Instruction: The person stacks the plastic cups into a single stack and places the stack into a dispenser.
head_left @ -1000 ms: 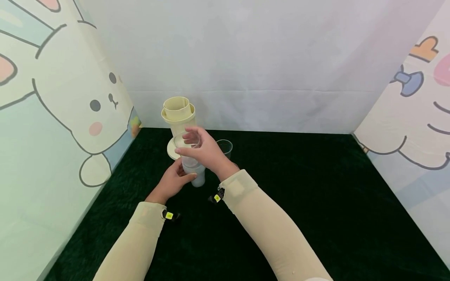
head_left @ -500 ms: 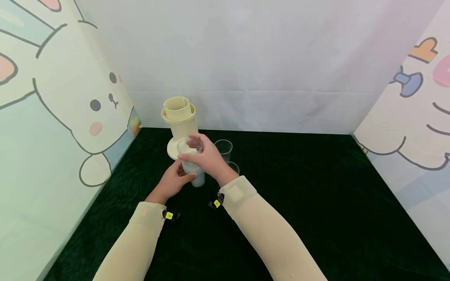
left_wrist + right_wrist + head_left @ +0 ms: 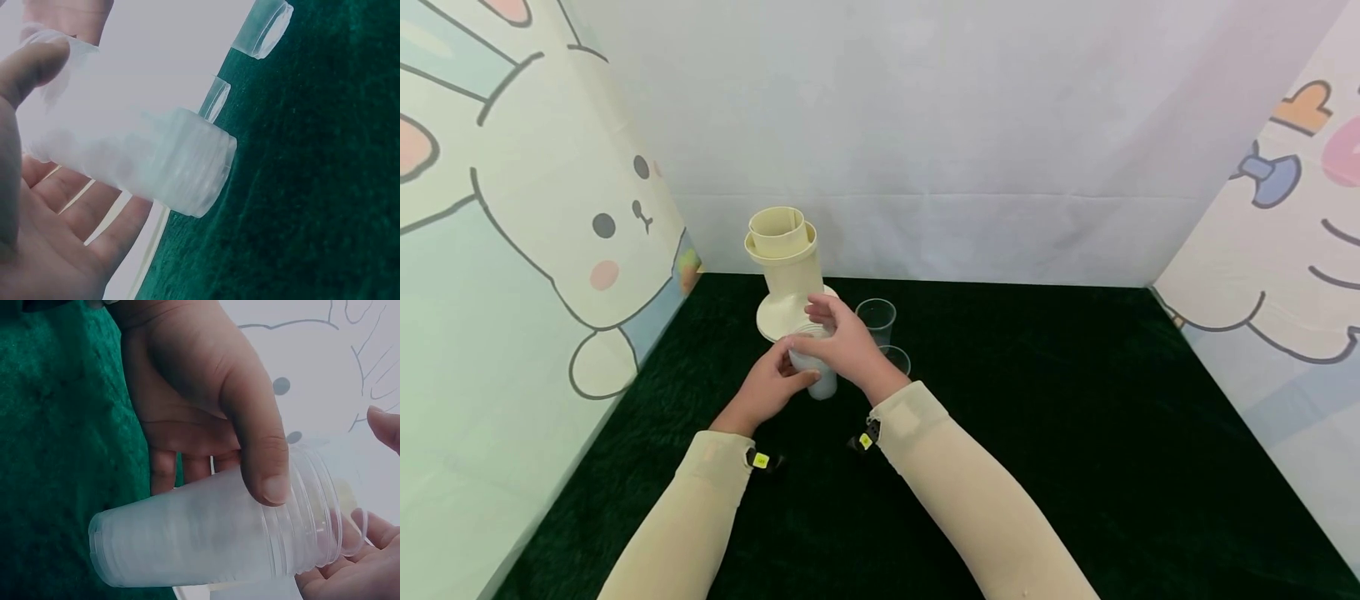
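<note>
Between both hands, a stack of nested clear plastic cups (image 3: 823, 385) stands upright, looking frosted where the walls overlap. In the head view, my left hand (image 3: 763, 385) holds the stack from the left, its thumb at the front and its fingers behind. My right hand (image 3: 848, 343) grips the upper part near the rims, thumb across the near side. The right wrist view shows several rims on the cup stack (image 3: 206, 531) sitting close together, with my right thumb (image 3: 269, 475) pressed just below them. Fingers of the left hand (image 3: 356, 569) lie at the rim end.
A cream two-tube holder (image 3: 790, 279) on a round base stands behind the hands. Two more clear cups, a back cup (image 3: 876, 321) and a front cup (image 3: 898, 358), stand right of the stack. Dark green cloth (image 3: 1075, 433) covers the table, with printed curtains around it.
My right hand has moved down with the top cup, which has slid into the stack held by my left hand. The left hand has stayed in place.
</note>
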`<state>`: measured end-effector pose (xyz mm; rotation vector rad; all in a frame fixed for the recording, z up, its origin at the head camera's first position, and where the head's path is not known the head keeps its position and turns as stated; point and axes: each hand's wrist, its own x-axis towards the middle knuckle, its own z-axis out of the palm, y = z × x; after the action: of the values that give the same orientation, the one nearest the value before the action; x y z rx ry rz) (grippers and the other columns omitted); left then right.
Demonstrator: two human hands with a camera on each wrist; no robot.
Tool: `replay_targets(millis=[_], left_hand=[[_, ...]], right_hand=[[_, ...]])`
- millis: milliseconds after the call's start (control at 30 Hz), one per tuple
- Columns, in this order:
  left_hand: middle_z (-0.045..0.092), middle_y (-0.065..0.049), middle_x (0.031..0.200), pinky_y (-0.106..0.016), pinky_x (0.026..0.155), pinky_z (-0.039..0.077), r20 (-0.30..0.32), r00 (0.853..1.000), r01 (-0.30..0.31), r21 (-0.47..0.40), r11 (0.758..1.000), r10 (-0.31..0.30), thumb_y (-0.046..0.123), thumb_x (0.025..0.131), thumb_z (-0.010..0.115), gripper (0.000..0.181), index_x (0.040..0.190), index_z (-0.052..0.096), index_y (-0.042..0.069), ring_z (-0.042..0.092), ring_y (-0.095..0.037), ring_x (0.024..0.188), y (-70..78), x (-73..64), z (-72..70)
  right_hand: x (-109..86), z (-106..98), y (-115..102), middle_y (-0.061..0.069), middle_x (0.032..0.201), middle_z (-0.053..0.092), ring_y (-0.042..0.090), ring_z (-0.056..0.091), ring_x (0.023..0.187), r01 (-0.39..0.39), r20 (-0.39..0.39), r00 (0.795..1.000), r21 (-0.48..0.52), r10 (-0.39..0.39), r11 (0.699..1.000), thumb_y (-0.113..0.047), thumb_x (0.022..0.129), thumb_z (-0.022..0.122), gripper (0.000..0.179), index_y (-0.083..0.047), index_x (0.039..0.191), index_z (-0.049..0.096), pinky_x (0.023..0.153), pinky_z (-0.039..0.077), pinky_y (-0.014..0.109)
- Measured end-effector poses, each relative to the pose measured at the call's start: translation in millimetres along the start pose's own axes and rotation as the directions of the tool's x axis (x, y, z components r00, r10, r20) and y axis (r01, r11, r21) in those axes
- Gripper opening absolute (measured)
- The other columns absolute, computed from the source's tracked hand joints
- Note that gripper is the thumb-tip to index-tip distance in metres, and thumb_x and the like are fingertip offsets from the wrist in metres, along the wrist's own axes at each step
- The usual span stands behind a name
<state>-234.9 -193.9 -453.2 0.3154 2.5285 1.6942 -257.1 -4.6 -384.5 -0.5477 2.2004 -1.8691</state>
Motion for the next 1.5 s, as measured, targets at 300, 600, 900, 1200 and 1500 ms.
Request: replay_targets(millis=[300,600,900,1200,1500], left_hand=[[0.056,-0.009,0.141,-0.053,0.1,0.051,0.0,1.0,0.004,0.004,1.0,-0.004,0.038,0.095,0.075,0.057,0.143,0.05,0.018,0.059,-0.029,0.121,-0.4,0.1,0.4],[0.054,-0.011,0.145,-0.055,0.107,0.046,0.01,1.0,-0.001,-0.045,0.999,0.001,0.035,0.095,0.076,0.066,0.15,0.044,0.016,0.056,-0.031,0.129,-2.3,0.7,1.2],[0.051,-0.014,0.148,-0.056,0.109,0.043,0.01,1.0,0.021,-0.037,0.999,-0.021,0.036,0.096,0.076,0.072,0.154,0.04,0.014,0.054,-0.032,0.132,-2.1,0.8,1.5],[0.053,-0.013,0.146,-0.057,0.108,0.044,0.002,1.0,0.026,-0.043,0.999,-0.026,0.037,0.095,0.076,0.072,0.153,0.041,0.015,0.055,-0.032,0.13,-1.3,0.4,2.2],[0.052,-0.012,0.146,-0.057,0.108,0.044,-0.006,1.0,0.02,-0.035,0.999,-0.02,0.041,0.093,0.077,0.077,0.155,0.039,0.016,0.055,-0.032,0.131,-1.1,0.5,1.4]], right_hand=[[-3.2,-2,1,-0.005,0.146,0.054,0.017,0.046,0.139,-0.008,-0.026,1.0,-0.019,0.008,1.0,-0.038,0.087,0.084,0.078,-0.02,0.153,0.046,0.114,0.039,0.044],[-7.2,-10,-5,-0.007,0.146,0.055,0.017,0.048,0.137,-0.001,-0.047,0.999,-0.054,-0.002,0.999,-0.039,0.086,0.085,0.079,-0.023,0.152,0.046,0.114,0.039,0.044],[-15.1,-20,-10,-0.003,0.144,0.054,0.014,0.049,0.135,0.062,-0.059,0.996,-0.052,-0.065,0.997,-0.032,0.089,0.083,0.076,-0.017,0.153,0.044,0.118,0.034,0.044],[-25.4,-30,-11,-0.004,0.143,0.055,0.012,0.049,0.134,0.082,-0.079,0.993,-0.047,-0.086,0.996,-0.027,0.091,0.082,0.071,-0.022,0.15,0.044,0.117,0.034,0.038],[-36.9,-46,-11,-0.001,0.145,0.055,0.015,0.049,0.134,0.082,-0.101,0.991,-0.096,-0.092,0.992,-0.033,0.088,0.084,0.073,-0.021,0.149,0.046,0.118,0.034,0.046]])
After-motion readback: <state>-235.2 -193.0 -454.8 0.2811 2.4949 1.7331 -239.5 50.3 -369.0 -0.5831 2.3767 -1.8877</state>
